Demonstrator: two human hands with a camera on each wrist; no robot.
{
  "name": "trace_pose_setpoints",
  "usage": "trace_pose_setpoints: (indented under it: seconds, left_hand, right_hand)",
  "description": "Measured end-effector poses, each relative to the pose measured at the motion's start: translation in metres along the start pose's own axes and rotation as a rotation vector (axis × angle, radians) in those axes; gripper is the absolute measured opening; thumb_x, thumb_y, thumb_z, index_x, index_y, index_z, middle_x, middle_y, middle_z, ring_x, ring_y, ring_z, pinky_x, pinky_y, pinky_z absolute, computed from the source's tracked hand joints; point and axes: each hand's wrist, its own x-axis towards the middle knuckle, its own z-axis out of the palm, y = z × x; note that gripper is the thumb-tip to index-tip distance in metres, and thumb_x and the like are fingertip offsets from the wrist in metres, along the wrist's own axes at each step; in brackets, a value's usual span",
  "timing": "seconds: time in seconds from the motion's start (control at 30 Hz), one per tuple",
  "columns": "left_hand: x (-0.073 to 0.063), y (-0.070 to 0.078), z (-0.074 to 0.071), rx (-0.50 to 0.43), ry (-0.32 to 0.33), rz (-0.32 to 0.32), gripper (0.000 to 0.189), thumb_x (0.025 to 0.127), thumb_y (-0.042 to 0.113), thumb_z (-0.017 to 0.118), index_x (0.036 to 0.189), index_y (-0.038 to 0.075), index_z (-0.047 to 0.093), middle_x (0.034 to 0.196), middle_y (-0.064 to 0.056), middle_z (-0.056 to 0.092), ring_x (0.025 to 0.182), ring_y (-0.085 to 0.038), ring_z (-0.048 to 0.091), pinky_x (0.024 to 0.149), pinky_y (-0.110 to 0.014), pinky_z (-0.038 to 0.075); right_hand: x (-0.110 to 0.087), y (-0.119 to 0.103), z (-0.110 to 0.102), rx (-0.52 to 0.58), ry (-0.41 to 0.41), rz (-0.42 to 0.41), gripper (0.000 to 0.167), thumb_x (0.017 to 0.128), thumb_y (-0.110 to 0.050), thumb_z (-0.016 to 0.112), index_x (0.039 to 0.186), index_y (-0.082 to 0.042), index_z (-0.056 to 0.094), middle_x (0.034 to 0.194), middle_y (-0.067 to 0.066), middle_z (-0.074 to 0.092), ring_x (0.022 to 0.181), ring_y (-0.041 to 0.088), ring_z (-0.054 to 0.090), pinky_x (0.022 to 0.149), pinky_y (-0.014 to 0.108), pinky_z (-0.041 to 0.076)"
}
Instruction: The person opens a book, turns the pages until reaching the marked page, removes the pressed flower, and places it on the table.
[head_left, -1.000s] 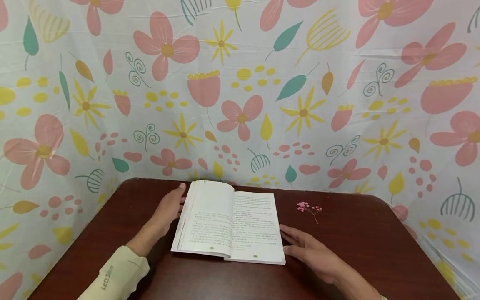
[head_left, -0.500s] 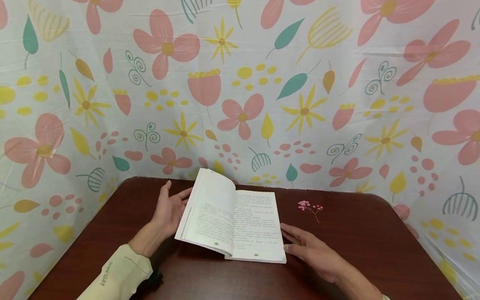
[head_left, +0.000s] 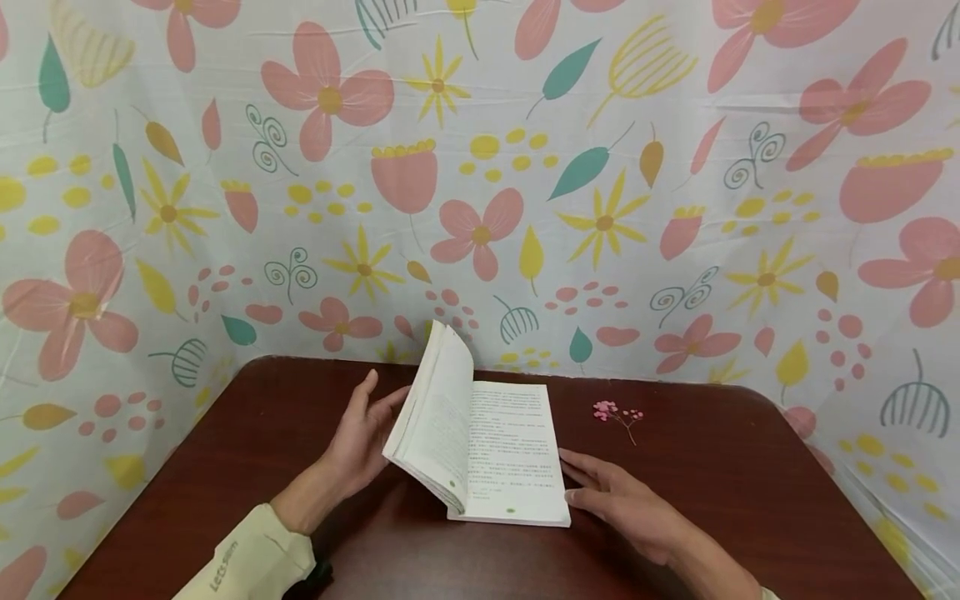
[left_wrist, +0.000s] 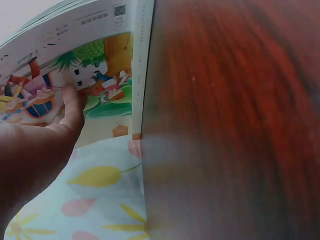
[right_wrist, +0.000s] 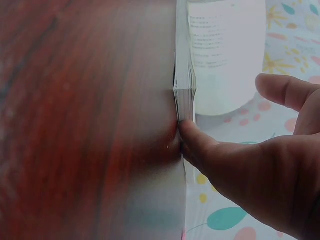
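A book [head_left: 517, 450] lies spread on the table, its right page flat and its left part standing tilted up from the spine. My left hand [head_left: 358, 443] is behind that raised left part, fingers extended against its outer side and thumb pointing up. The left wrist view shows a colourful illustrated cover [left_wrist: 112, 65] with a finger against it. At the book's right edge rests my right hand [head_left: 633, 508], fingers loosely extended. In the right wrist view its thumb [right_wrist: 205, 142] touches the stacked page edges [right_wrist: 184, 97].
A small sprig of pink flowers [head_left: 617, 415] lies on the dark brown table [head_left: 720, 475], right of the book. Behind and beside the table hangs a white cloth [head_left: 480, 308] printed with flowers and leaves.
The book's left part has risen from lying nearly flat to a steep tilt, leaning toward the right. My left hand has shifted in behind it and to the right. The right hand stays put.
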Motion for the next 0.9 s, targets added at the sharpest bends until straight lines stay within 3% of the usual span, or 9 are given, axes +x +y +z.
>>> trace_pose_setpoints:
  seconds: [0.17, 0.33, 0.47, 0.6, 0.7, 0.9]
  left_hand:
    - [0.001, -0.003, 0.009, 0.073, -0.108, 0.023, 0.087, 0.109, 0.070, 0.010, 0.170, 0.010, 0.022, 0.170, -0.018, 0.030, 0.149, -0.026, 0.046, 0.113, -0.034, 0.044]
    - [0.003, -0.007, 0.017, 0.151, -0.185, 0.044, 0.081, 0.112, 0.062, 0.008, 0.168, 0.008, 0.026, 0.171, -0.015, 0.031, 0.153, -0.036, 0.040, 0.116, -0.043, 0.043]
    - [0.003, -0.010, 0.025, 0.271, -0.234, 0.050, 0.077, 0.113, 0.060, 0.010, 0.167, 0.010, 0.033, 0.172, -0.009, 0.032, 0.154, -0.039, 0.038, 0.119, -0.053, 0.040]
    - [0.003, -0.015, 0.033, 0.460, -0.272, 0.064, 0.069, 0.115, 0.055, 0.011, 0.166, 0.017, 0.038, 0.172, -0.003, 0.033, 0.156, -0.037, 0.035, 0.117, -0.056, 0.040]
    - [0.000, -0.020, 0.039, 0.663, -0.289, 0.085, 0.061, 0.117, 0.049, 0.014, 0.165, 0.023, 0.041, 0.172, 0.001, 0.033, 0.157, -0.030, 0.032, 0.116, -0.053, 0.043]
    - [-0.010, -0.031, 0.051, 1.121, -0.282, 0.129, 0.055, 0.115, 0.054, 0.028, 0.161, 0.031, 0.047, 0.169, 0.009, 0.036, 0.159, -0.020, 0.027, 0.126, -0.053, 0.028]
  right_hand:
    - [0.000, 0.001, 0.000, 0.006, 0.002, -0.006, 0.074, 0.106, -0.014, 0.062, 0.166, 0.003, 0.022, 0.174, 0.025, 0.018, 0.162, 0.042, 0.014, 0.107, 0.025, 0.042]
    - [0.000, 0.002, 0.000, 0.008, -0.003, -0.015, 0.075, 0.105, -0.010, 0.060, 0.167, 0.004, 0.020, 0.174, 0.026, 0.017, 0.161, 0.043, 0.016, 0.109, 0.028, 0.042]
    - [0.000, 0.003, -0.002, 0.016, -0.016, -0.019, 0.076, 0.106, -0.011, 0.060, 0.167, 0.003, 0.018, 0.174, 0.026, 0.015, 0.159, 0.044, 0.021, 0.110, 0.030, 0.043]
    - [-0.001, 0.003, -0.003, 0.020, -0.029, -0.025, 0.076, 0.106, -0.010, 0.059, 0.167, 0.004, 0.016, 0.173, 0.028, 0.014, 0.156, 0.045, 0.030, 0.111, 0.031, 0.044]
    - [-0.001, 0.003, -0.003, 0.028, -0.039, -0.025, 0.076, 0.105, -0.007, 0.057, 0.167, 0.004, 0.015, 0.173, 0.029, 0.012, 0.155, 0.046, 0.031, 0.114, 0.036, 0.044]
    - [0.000, 0.002, -0.001, 0.025, -0.008, 0.001, 0.078, 0.102, -0.006, 0.060, 0.166, 0.005, 0.017, 0.172, 0.030, 0.017, 0.153, 0.045, 0.036, 0.110, 0.035, 0.047]
